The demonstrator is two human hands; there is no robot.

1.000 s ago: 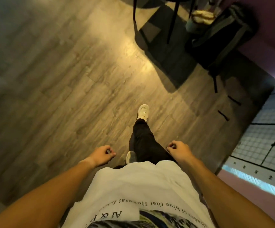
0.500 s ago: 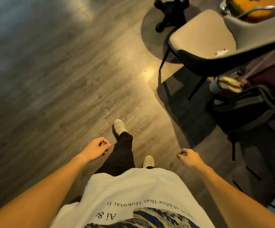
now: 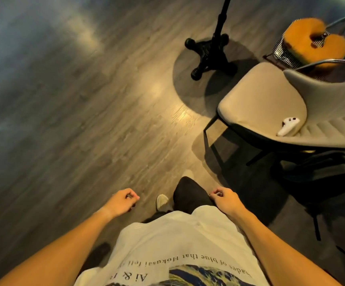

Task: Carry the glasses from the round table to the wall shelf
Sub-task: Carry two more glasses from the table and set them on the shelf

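— While both arms hang forward, are the hands carrying anything?

— No. The left hand [image 3: 122,202] and right hand [image 3: 226,200] have loosely curled fingers, grasping nothing; that suits walking. No glasses are in view.

— And the bench?

— Only a black pedestal base [image 3: 209,53] shows, probably its foot. Wood-plank floor [image 3: 85,131], dim warm light, a beige chair [image 3: 266,108] with a white controller [image 3: 288,125]. No wall shelf visible.

The black table base [image 3: 209,53] shows only its feet and pole; the top is cut off by the upper edge. Right of it, the beige chair [image 3: 264,104] runs past the right edge. The floor [image 3: 33,83] left of the base is smeared by blur.
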